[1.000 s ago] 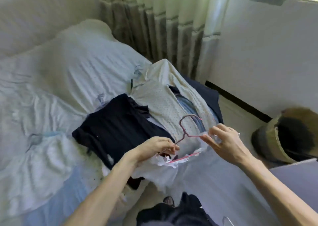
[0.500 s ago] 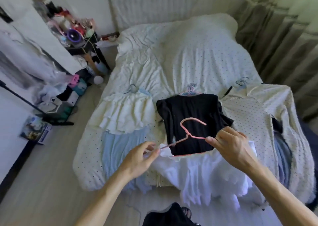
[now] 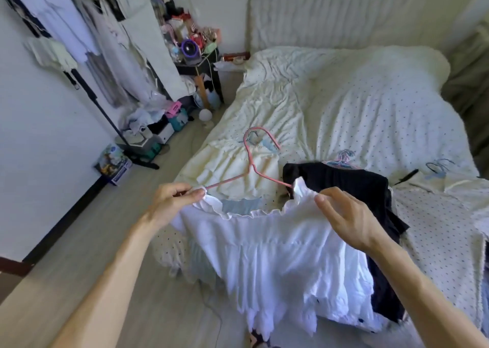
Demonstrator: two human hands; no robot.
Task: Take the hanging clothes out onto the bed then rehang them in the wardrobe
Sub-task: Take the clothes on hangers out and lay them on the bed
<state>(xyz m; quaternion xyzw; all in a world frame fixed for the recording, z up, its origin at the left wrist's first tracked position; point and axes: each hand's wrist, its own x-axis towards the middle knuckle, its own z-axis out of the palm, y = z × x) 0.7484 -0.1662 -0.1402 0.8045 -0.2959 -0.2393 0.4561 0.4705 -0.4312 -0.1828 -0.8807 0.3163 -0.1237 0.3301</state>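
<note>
One wide-angle view from a head-worn camera, standing near the foot end of a bed (image 3: 370, 104) and looking forward and steeply down; both forearms enter from the bottom edge; left hand (image 3: 172, 202) and right hand (image 3: 349, 220) sit close under the lens, holding a white garment (image 3: 277, 255); headboard (image 3: 344, 19) far; floor (image 3: 92, 241) and hanging clothes (image 3: 66, 11) left.

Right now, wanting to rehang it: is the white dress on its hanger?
On: the pink hanger has both arms inside the white dress neckline.
</note>
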